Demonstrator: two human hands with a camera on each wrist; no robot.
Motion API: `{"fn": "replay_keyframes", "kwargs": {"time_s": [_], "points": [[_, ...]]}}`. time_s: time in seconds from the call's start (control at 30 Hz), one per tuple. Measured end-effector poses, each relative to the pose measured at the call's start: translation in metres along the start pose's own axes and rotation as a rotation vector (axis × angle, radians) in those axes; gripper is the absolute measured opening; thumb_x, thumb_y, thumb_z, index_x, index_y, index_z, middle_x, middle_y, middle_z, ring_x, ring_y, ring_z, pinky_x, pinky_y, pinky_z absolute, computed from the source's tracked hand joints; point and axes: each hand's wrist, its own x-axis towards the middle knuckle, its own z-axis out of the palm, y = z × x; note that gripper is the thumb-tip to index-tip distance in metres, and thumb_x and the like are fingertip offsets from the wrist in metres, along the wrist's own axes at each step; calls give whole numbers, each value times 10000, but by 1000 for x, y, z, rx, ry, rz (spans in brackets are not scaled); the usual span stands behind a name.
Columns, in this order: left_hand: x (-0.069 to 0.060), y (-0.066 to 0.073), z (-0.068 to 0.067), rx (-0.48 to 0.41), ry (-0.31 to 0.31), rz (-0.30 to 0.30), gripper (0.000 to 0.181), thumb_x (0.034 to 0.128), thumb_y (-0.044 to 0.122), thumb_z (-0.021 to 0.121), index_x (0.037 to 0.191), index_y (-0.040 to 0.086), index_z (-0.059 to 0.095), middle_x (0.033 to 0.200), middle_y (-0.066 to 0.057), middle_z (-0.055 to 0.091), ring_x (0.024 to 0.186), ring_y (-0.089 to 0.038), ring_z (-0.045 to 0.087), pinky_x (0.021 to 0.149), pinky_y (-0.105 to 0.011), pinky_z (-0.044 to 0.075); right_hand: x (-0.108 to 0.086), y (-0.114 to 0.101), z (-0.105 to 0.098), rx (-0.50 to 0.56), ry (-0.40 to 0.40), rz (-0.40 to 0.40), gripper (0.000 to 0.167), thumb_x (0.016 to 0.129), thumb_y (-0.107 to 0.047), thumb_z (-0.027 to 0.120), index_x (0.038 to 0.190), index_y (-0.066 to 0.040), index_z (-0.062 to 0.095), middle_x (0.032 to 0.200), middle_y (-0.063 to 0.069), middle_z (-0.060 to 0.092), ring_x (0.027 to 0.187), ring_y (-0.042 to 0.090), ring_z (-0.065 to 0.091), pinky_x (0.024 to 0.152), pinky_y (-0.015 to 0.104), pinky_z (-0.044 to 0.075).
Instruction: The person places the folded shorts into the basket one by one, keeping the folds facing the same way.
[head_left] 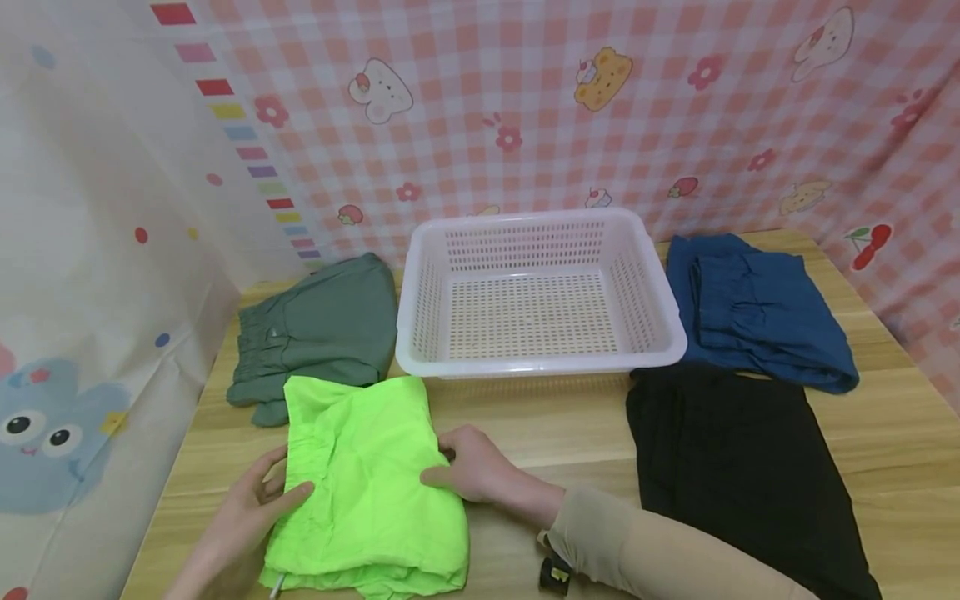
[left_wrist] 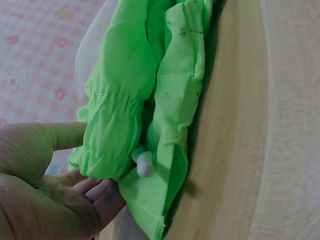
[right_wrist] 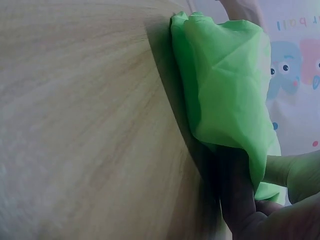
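Neon green folded shorts (head_left: 371,492) lie at the front left of the table, with the gathered elastic waistband on their left side. My left hand (head_left: 251,508) pinches that waistband edge, thumb on top and fingers underneath; the left wrist view shows the layers of cloth (left_wrist: 117,115) between them. A whitish cord tip (left_wrist: 144,166) pokes out below the waistband. On the opposite edge my right hand (head_left: 476,467) grips the folded cloth (right_wrist: 230,90), its thumb above and its fingers tucked partly out of sight under the fabric.
Behind stands a white perforated basket (head_left: 540,367) with nothing in it. Grey-green folded shorts (head_left: 330,321) lie at the back left, touching the neon pair. To the right are a blue folded garment (head_left: 765,308) and a black one (head_left: 742,467). A small black object (head_left: 555,575) sits by my right sleeve.
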Motion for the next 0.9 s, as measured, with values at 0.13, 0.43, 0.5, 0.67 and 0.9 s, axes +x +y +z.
{"fn": "replay_keyframes", "kwargs": {"time_s": [0.13,0.43,0.5,0.67,0.9], "points": [[0,-2,4,-90,-11,-6,819,1057,264,646,1673,78,140,1692,-290,289,1504,-420,461,1037,-386,596,0,0,1,32,1,5,220,836,-68,795,1018,54,781,871,131,769,712,81,563,667,185,476],[1,0,5,-111,69,-12,803,1051,194,652,1665,72,149,1633,-335,385,1255,-164,687,927,-288,625,-1,-1,1,39,11,13,235,843,-65,796,1055,35,790,963,138,798,791,82,587,755,204,503],[-2,2,3,-95,92,18,780,1054,171,645,1655,54,162,1613,-361,399,1150,-37,702,884,-255,623,-1,-2,1,29,17,5,265,852,-79,795,1098,19,792,1008,131,807,833,83,612,809,219,521],[-12,10,-1,-109,136,53,780,1057,198,648,1655,59,167,1603,-335,436,982,118,672,838,-223,612,-4,-7,-3,14,38,-28,330,885,-116,787,1201,-22,779,1134,125,812,975,120,698,962,304,569],[-24,18,-8,-155,178,40,799,1029,218,697,1649,128,201,1209,250,674,980,55,716,814,-250,632,-11,-21,-13,71,35,-65,338,901,-103,792,1225,-14,763,1137,156,809,848,63,699,861,215,587]]}}
